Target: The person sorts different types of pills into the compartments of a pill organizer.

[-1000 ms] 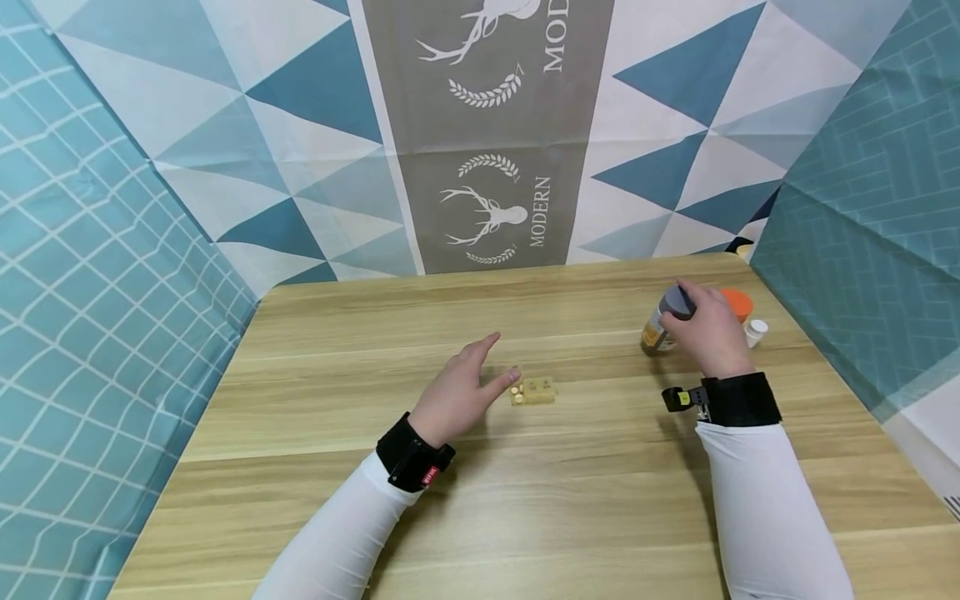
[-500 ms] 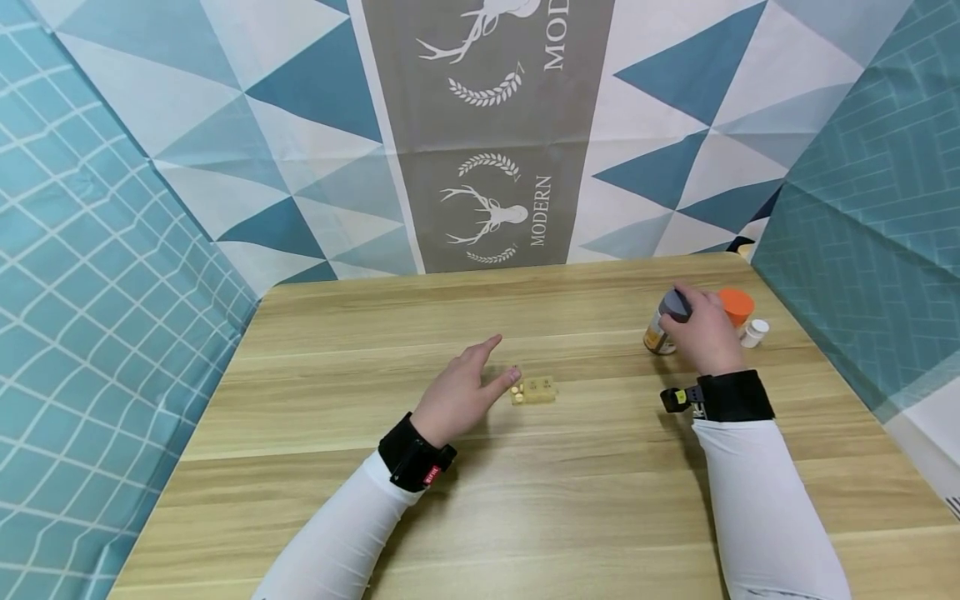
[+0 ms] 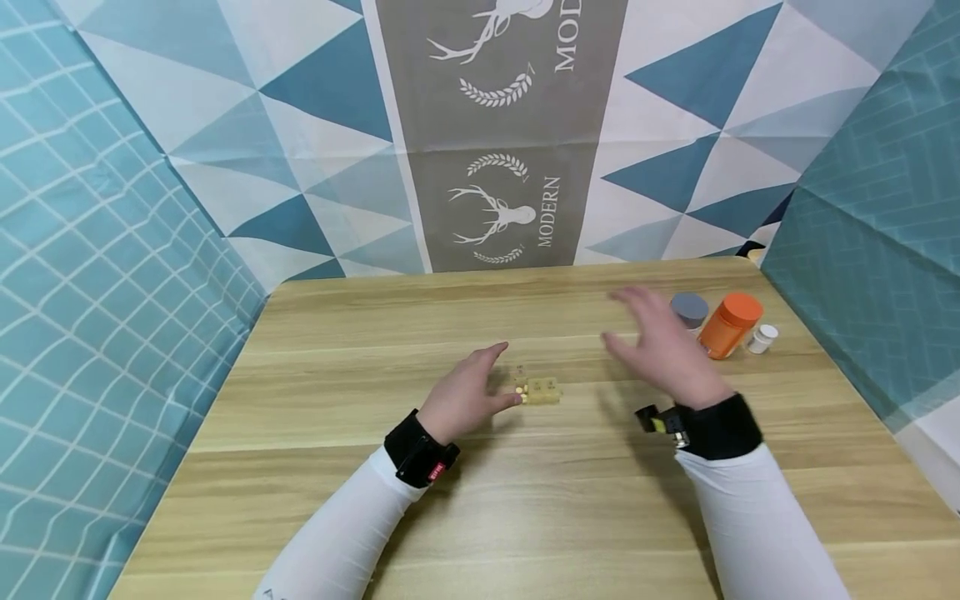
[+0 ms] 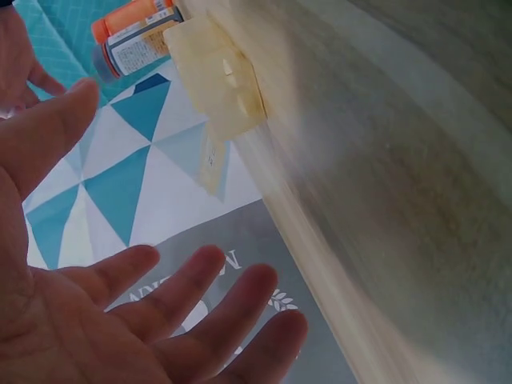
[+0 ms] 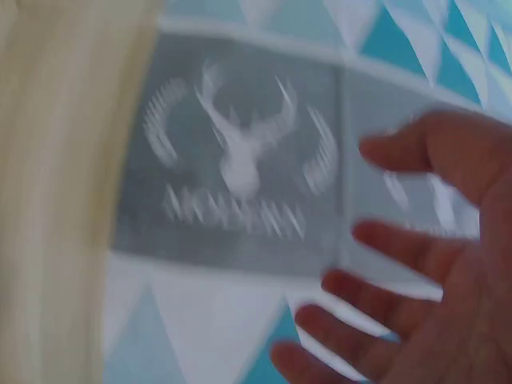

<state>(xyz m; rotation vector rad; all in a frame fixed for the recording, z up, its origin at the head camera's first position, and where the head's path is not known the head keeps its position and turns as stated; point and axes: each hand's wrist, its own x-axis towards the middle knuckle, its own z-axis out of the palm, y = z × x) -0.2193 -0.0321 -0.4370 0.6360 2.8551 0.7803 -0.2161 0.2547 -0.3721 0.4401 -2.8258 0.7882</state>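
A small translucent yellow pill box (image 3: 543, 390) lies mid-table, one lid flap (image 3: 521, 374) raised, pale pills (image 3: 522, 392) by its left end. My left hand (image 3: 461, 398) is spread beside it; the thumb tip meets the box's left edge in the head view, and I cannot tell whether they touch. In the left wrist view the box (image 4: 212, 80) is beyond the thumb. My right hand (image 3: 667, 350), blurred and holding nothing, hovers over the table with fingers apart. Behind it stands a bottle with a grey lid (image 3: 689, 308), its body mostly hidden by that hand.
To the right of the grey-lidded bottle stands an orange bottle (image 3: 724, 331), then a small white bottle (image 3: 762, 339). The wooden table (image 3: 570, 500) meets patterned cloth walls (image 3: 495, 133) at the back and both sides.
My right hand has let go of the grey-lidded bottle, now beside the orange one, and moved left with fingers spreading. The left hand has hardly moved.
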